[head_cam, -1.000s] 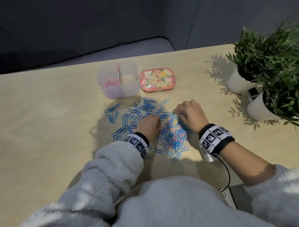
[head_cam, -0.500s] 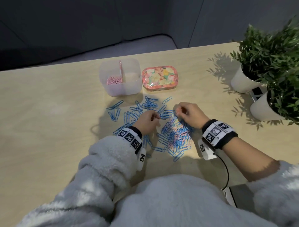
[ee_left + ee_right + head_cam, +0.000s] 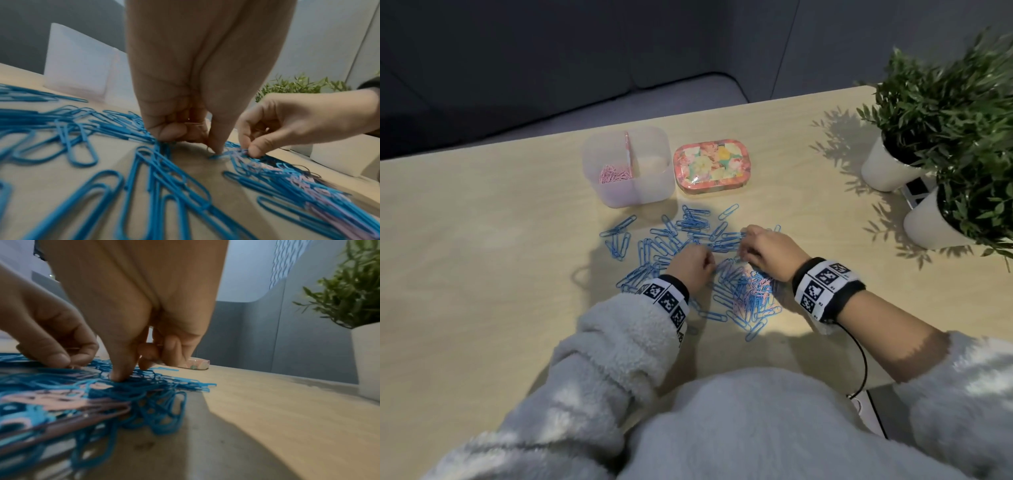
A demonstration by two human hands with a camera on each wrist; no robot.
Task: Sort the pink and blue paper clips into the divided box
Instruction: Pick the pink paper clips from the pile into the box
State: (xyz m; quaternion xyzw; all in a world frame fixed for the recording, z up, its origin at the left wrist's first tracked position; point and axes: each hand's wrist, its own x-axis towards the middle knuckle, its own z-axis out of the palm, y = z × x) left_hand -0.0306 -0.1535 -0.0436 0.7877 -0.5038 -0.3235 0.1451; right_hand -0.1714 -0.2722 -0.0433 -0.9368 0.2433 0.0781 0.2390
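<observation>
Blue paper clips point(image 3: 681, 236) lie scattered on the table, with pink paper clips point(image 3: 320, 209) tangled into the heap nearest me. The clear divided box point(image 3: 654, 192) stands behind them; its left half holds pink clips point(image 3: 614, 174). My left hand point(image 3: 707, 265) is down on the heap. One fingertip point(image 3: 216, 150) presses the clips, and the curled fingers hold a pink clip point(image 3: 193, 123). My right hand point(image 3: 744, 250) is beside it, its thumb point(image 3: 119, 374) pressing into the pile. Its curled fingers pinch something pink point(image 3: 160, 345).
A floral tin point(image 3: 710, 163) stands right of the box. Two white pots with green plants point(image 3: 887, 168) point(image 3: 931, 222) stand at the right edge. A black cable point(image 3: 859, 356) runs from my right wrist toward the near edge.
Both hands have stayed on the heap and their fingers keep working in it. The right hand has edged a little toward the left hand.
</observation>
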